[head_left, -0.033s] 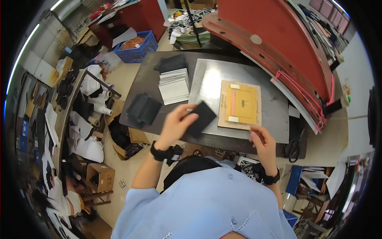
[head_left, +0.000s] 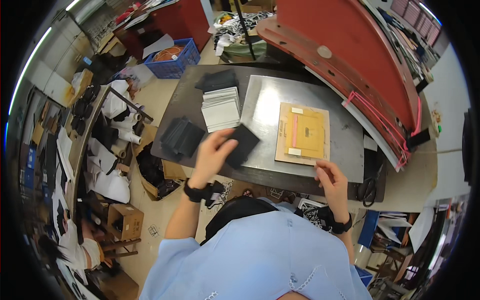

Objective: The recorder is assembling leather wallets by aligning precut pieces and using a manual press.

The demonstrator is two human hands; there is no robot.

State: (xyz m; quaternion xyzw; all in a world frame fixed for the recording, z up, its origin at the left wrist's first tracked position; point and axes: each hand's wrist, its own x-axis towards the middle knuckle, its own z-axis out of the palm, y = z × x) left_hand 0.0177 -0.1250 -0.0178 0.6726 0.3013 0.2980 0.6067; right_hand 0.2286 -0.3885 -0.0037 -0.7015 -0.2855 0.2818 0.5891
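My left hand [head_left: 214, 154] grips a thin black rectangular piece [head_left: 243, 145] by its left side, thumb on top. It is held over the left edge of the metal plate [head_left: 257, 107]. At the lower right corner of a wooden board [head_left: 282, 153], my right hand [head_left: 331, 179] hovers with loosely bent fingers and nothing visible in them. On that board lies a yellow template [head_left: 312, 132] with a pink strip and two pale tabs. Left of the plate are a stack of white sheets [head_left: 220, 110], a fanned pile of black pieces [head_left: 182, 137] and another black pile [head_left: 218, 80] behind.
A large red machine [head_left: 350, 55] rises behind the plate, pink cord [head_left: 375, 112] hanging along its edge. Scissors [head_left: 368, 191] lie at the table's right front. A blue crate [head_left: 173, 59] and an open carton [head_left: 152, 175] stand on the floor to the left.
My left hand has shifted left with the black piece, away from the wooden board. My right hand stays almost where it was.
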